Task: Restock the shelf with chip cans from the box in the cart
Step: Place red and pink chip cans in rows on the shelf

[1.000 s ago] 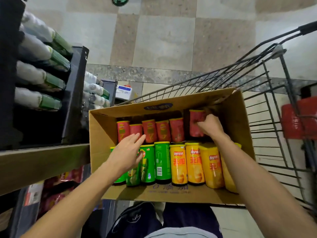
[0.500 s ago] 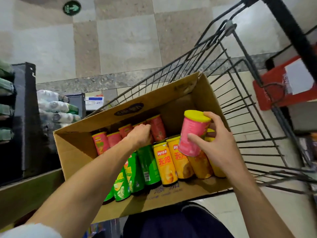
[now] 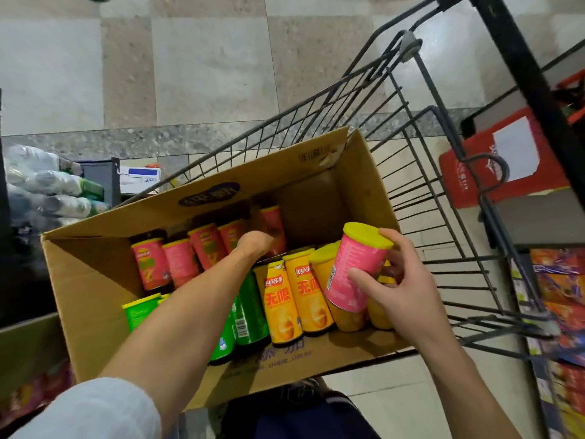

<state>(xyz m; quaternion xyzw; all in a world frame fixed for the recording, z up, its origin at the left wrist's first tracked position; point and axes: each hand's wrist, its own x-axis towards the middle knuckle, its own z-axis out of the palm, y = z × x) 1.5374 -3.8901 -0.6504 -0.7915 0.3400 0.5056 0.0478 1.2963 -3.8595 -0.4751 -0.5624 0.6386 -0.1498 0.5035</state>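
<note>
From the head camera, the yellow cans (image 3: pixel 281 307) in the cardboard box (image 3: pixel 95 280) carry a "Lay's" logo above large red Chinese characters; one green can (image 3: pixel 248 315) shows a white barcode panel. The box's far flap bears a dark oval mark whose writing is too blurred to read, and there is a barcode near its right corner.

The right hand (image 3: pixel 408 293) holds a pink can with a yellow lid (image 3: pixel 356 267) tilted above the yellow cans at the box's right end, thumb across the can's front and fingers curled behind the lid.

The left hand (image 3: pixel 254 243) reaches deep into the box among the red cans (image 3: pixel 177 261) along the far wall; its fingers are hidden, so its grip cannot be told. The box sits in the wire cart (image 3: pixel 427 191).
</note>
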